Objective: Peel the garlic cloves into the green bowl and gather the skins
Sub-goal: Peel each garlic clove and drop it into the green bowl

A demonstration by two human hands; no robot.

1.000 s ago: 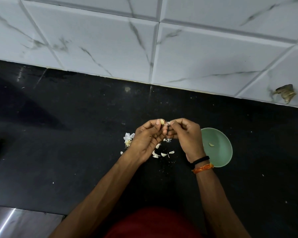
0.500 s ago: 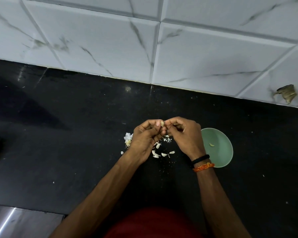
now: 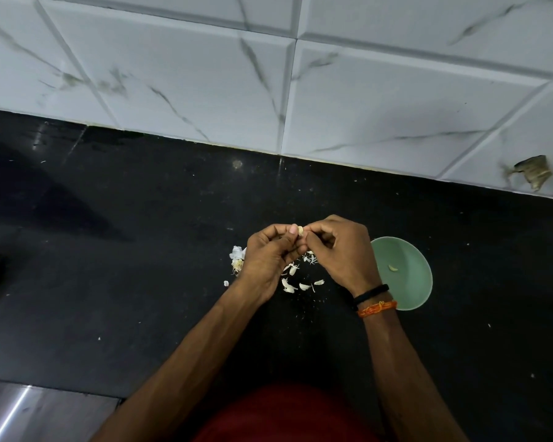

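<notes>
Behind the work area rises a white, grey-veined tiled wall (image 3: 205, 90), and below it spreads the black stone countertop (image 3: 141, 250) on which everything sits. A red garment shows at the bottom edge of the view, with both bare forearms reaching forward from it.

Just right of the hands stands the round pale-green bowl (image 3: 419, 301), its left rim partly hidden by the right wrist, which wears a black band and an orange thread. Inside the bowl lies one small peeled garlic clove (image 3: 393, 267); nothing else is visible in it.

The left hand (image 3: 265, 260) and the right hand (image 3: 339, 253) meet above the counter, fingers curled, both pinching a small pale garlic clove (image 3: 299, 230) between their fingertips at the far side of the hands. Its long axis cannot be told, since only a sliver shows. The right hand is the nearer to the bowl, so dropping the clove in likely calls for only a short carry to the right.

Beneath and between the hands, scattered white papery garlic skins (image 3: 289, 285) lie loose on the counter, ungathered. Left of the left hand rests a white remnant of the garlic bulb (image 3: 237, 258), partly covered by that hand.
</notes>
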